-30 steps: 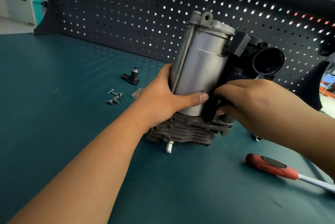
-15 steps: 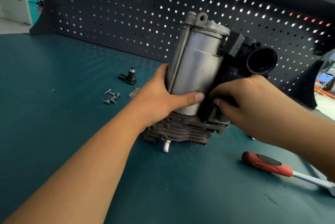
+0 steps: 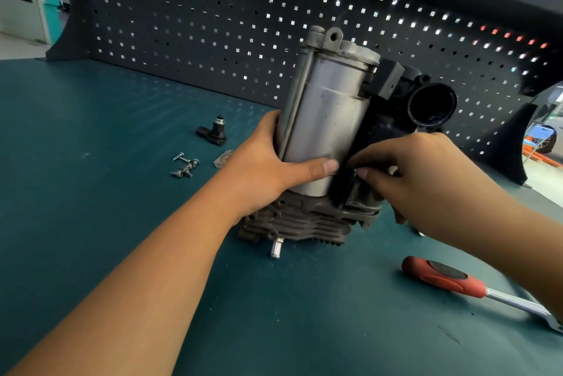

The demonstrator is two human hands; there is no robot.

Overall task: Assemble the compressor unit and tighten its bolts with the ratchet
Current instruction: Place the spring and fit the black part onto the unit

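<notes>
The upright grey metal compressor unit [image 3: 323, 132] is gripped by the wrapped left hand [image 3: 259, 171]; its black housing [image 3: 379, 132] is pinched by the right hand [image 3: 426, 180].

silver cylinder [image 3: 323, 129] on a dark grey finned base [image 3: 292, 223], teal mat [image 3: 91, 208], red-handled ratchet [image 3: 441, 279], black pegboard [image 3: 213, 25] dotted with square holes

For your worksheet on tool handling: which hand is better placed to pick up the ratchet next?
Right, probably. The ratchet lies near the right hand; the left hand grips the compressor unit, steadying it upright.
</notes>
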